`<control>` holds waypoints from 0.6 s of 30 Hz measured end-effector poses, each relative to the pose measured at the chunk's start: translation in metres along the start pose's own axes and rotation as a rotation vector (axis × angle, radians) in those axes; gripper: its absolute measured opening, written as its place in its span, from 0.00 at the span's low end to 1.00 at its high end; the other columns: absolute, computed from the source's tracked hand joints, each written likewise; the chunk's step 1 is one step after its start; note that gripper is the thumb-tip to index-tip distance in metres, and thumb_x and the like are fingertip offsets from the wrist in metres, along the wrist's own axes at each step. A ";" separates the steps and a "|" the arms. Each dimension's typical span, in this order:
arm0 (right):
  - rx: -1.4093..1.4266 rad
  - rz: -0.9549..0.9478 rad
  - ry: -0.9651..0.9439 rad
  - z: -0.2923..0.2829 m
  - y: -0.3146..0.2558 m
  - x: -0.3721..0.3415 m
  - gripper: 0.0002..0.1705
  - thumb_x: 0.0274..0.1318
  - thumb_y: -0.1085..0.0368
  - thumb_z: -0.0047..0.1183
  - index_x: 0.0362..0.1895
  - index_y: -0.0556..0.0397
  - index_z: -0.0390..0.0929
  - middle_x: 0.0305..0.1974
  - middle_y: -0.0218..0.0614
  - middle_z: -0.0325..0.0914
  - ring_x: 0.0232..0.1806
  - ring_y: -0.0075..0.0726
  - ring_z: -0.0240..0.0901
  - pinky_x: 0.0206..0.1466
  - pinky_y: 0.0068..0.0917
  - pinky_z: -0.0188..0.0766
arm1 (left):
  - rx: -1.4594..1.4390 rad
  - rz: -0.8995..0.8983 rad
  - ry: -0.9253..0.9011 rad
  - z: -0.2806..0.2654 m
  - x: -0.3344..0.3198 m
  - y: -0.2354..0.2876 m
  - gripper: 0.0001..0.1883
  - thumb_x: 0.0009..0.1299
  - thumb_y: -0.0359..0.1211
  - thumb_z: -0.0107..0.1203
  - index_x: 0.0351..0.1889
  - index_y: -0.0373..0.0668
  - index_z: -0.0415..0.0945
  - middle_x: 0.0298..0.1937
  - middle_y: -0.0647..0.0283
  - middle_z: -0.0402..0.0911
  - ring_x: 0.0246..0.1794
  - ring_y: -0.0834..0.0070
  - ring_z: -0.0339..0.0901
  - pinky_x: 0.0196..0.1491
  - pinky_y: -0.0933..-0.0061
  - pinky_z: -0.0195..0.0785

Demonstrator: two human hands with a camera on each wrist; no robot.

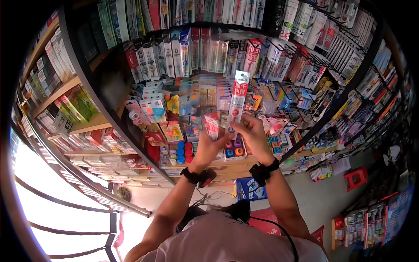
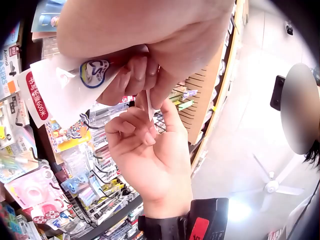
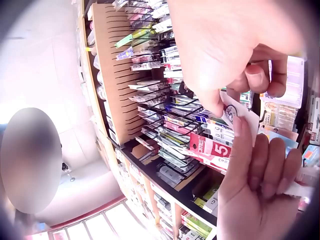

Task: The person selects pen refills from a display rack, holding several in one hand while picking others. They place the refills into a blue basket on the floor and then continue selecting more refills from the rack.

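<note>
In the head view a long slim retail packet [image 1: 238,98], white with a red top and a hanging hole, stands upright in front of the shelves. My right hand [image 1: 255,137] pinches it near its lower end. The left hand [image 1: 207,150] holds a smaller-looking red-and-white packet [image 1: 211,124], its thumb reaching across to the long packet's bottom. Fingertips of both hands meet at a white packet end [image 3: 242,111] with a round dark logo in the right wrist view. From the left fingers a white packet [image 2: 60,85] with a red label juts out in the left wrist view.
Racks of hanging pen packets [image 1: 183,50] rise ahead. Below them is a shelf of small goods, with red and blue round tubs [image 1: 180,153] near its edge. Dark shelf posts [image 1: 94,78] slant at the left. A red stool [image 1: 355,178] stands on the floor at right.
</note>
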State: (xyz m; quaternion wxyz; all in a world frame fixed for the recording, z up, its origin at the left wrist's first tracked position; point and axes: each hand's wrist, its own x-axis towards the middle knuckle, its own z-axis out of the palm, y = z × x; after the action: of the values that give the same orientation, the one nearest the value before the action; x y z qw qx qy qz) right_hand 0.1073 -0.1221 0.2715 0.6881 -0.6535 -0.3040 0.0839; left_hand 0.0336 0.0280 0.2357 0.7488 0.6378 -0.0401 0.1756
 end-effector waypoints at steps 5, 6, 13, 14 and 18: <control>0.078 0.022 -0.009 -0.003 0.001 -0.007 0.12 0.60 0.63 0.61 0.28 0.56 0.76 0.20 0.21 0.71 0.20 0.10 0.59 0.23 0.17 0.52 | -0.042 -0.017 0.006 0.006 0.004 -0.002 0.09 0.65 0.28 0.65 0.30 0.37 0.75 0.20 0.73 0.71 0.16 0.89 0.60 0.19 0.82 0.51; 0.101 0.037 -0.029 -0.004 -0.002 -0.008 0.11 0.60 0.63 0.61 0.30 0.57 0.77 0.21 0.22 0.74 0.21 0.10 0.60 0.23 0.17 0.54 | -0.043 -0.016 0.001 0.006 0.005 -0.004 0.09 0.65 0.28 0.65 0.30 0.37 0.75 0.20 0.73 0.71 0.16 0.89 0.60 0.19 0.82 0.51; 0.066 0.009 0.048 -0.001 0.013 -0.012 0.12 0.61 0.62 0.60 0.29 0.58 0.77 0.21 0.23 0.74 0.22 0.10 0.61 0.23 0.17 0.55 | -0.051 0.010 0.026 0.005 0.004 -0.010 0.08 0.65 0.28 0.65 0.30 0.36 0.77 0.23 0.70 0.76 0.20 0.88 0.67 0.23 0.81 0.58; 0.013 0.019 0.017 -0.005 0.017 -0.012 0.12 0.61 0.62 0.59 0.28 0.57 0.77 0.20 0.22 0.73 0.22 0.10 0.61 0.23 0.17 0.55 | -0.048 -0.013 0.030 0.003 0.002 -0.010 0.07 0.65 0.29 0.65 0.30 0.35 0.79 0.25 0.69 0.80 0.23 0.87 0.72 0.26 0.81 0.64; -0.096 0.038 0.008 -0.002 0.027 -0.015 0.14 0.61 0.62 0.60 0.26 0.57 0.77 0.18 0.18 0.67 0.22 0.10 0.58 0.23 0.18 0.52 | 0.024 -0.004 0.025 -0.005 -0.014 -0.016 0.08 0.65 0.29 0.66 0.33 0.33 0.81 0.27 0.67 0.82 0.25 0.86 0.74 0.29 0.79 0.67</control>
State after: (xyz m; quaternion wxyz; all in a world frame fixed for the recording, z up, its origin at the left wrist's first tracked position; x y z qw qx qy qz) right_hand 0.1042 -0.1283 0.2408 0.6556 -0.6916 -0.2924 0.0796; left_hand 0.0248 0.0278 0.2160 0.7421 0.6444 -0.0273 0.1824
